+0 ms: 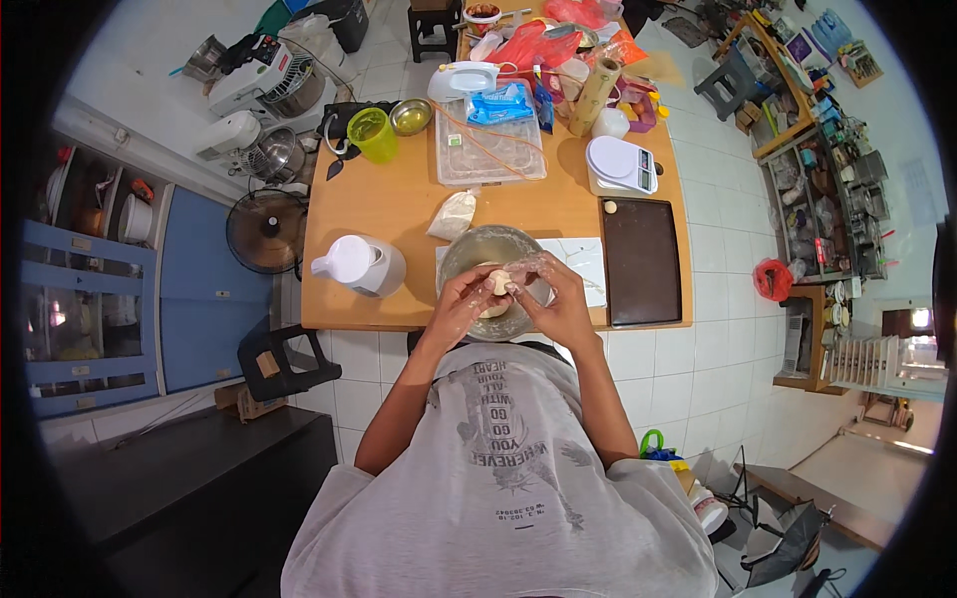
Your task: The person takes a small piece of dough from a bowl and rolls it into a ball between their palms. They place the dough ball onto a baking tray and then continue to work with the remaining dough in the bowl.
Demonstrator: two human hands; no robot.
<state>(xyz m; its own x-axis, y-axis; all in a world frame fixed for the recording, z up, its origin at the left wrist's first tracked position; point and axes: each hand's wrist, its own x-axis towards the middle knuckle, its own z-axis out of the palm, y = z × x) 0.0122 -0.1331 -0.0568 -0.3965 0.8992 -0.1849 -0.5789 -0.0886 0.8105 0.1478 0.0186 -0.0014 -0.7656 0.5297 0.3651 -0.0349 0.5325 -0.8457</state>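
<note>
Between the fingers of both hands is a small pale piece of dough. My left hand pinches it from the left, and my right hand grips it from the right, both dusted with white flour. Just below them stands a metal mixing bowl at the table's front edge, partly hidden by my hands. More pale dough shows inside it. To the right lies a dark baking tray, with one small dough ball at its far left corner.
A white jug-like container stands left of the bowl, a bag of white powder behind it. A kitchen scale sits beyond the tray. Farther back are a lidded plastic box, a hand mixer and a yellow-green cup.
</note>
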